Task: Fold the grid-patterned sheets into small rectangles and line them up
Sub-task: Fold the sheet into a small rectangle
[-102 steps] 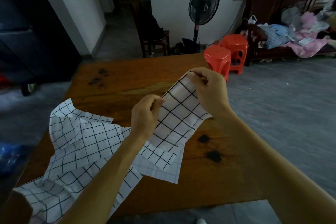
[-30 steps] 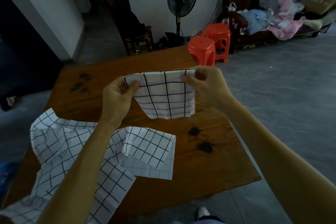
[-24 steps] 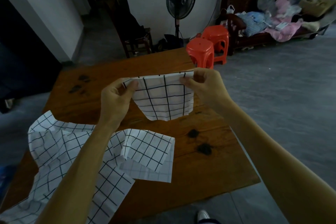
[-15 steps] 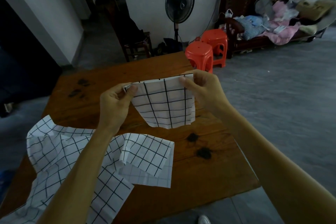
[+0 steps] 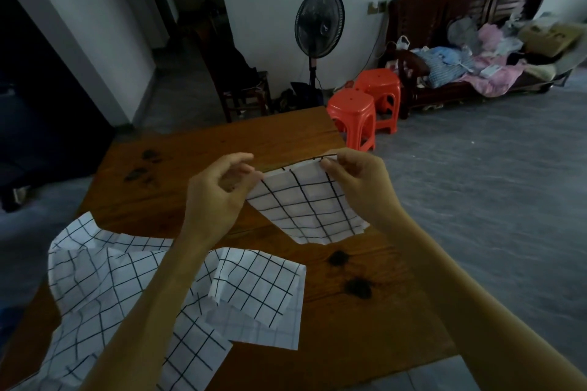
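Observation:
I hold a folded white sheet with a black grid (image 5: 305,206) in the air above the wooden table (image 5: 260,140). My left hand (image 5: 219,190) pinches its upper left corner and my right hand (image 5: 355,181) pinches its upper right corner. The sheet hangs down from that top fold, tilted toward the right. Below my left forearm, several loose grid-patterned sheets (image 5: 120,289) lie crumpled and overlapping on the near left part of the table; one partly folded sheet (image 5: 257,286) lies on top at their right.
Dark burn marks (image 5: 355,287) spot the table near its right edge. Two orange plastic stools (image 5: 352,117) stand just beyond the far right corner. A standing fan (image 5: 319,25), a wooden chair (image 5: 235,79) and a cluttered bench (image 5: 476,67) are further back.
The held sheet is now narrower and tilted down to the right; my hands have drawn closer together along its top edge. The pile on the table has not moved.

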`<state>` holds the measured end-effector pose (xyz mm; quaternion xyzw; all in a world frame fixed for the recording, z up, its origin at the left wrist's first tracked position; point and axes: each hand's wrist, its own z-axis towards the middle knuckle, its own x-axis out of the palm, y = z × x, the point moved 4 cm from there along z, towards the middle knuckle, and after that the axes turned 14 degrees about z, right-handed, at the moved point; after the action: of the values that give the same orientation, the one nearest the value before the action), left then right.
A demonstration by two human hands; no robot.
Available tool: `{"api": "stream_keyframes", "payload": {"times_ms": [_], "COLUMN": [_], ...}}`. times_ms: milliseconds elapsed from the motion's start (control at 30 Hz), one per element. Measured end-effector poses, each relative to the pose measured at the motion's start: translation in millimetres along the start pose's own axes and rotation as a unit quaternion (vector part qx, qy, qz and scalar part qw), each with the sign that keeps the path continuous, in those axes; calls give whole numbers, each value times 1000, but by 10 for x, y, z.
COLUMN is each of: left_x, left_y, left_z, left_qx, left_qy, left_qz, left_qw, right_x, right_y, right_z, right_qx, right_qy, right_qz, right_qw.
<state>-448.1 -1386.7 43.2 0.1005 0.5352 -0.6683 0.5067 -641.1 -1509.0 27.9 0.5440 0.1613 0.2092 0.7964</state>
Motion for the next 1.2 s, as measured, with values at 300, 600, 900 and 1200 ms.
{"api": "stream_keyframes", "payload": {"times_ms": [300, 600, 900, 1200], "left_x": [328, 310, 274, 242], "left_y": [-447, -452, -457, -474], "left_z": [139, 143, 124, 92], "left_qx": [137, 111, 91, 124], "left_qy": [44, 65, 50, 27], "left_qz": [188, 66, 56, 75], "left_qw": [971, 990, 993, 989], "right_x": [105, 53, 121, 89], "right_y": [44, 10, 83, 116], "right_z": [-3, -4, 8, 0], "right_qx": [-17, -14, -28, -19], "right_qy": [76, 75, 55, 13], "right_qz": [-15, -52, -25, -18], "right_qw": [997, 996, 998, 1000]}}
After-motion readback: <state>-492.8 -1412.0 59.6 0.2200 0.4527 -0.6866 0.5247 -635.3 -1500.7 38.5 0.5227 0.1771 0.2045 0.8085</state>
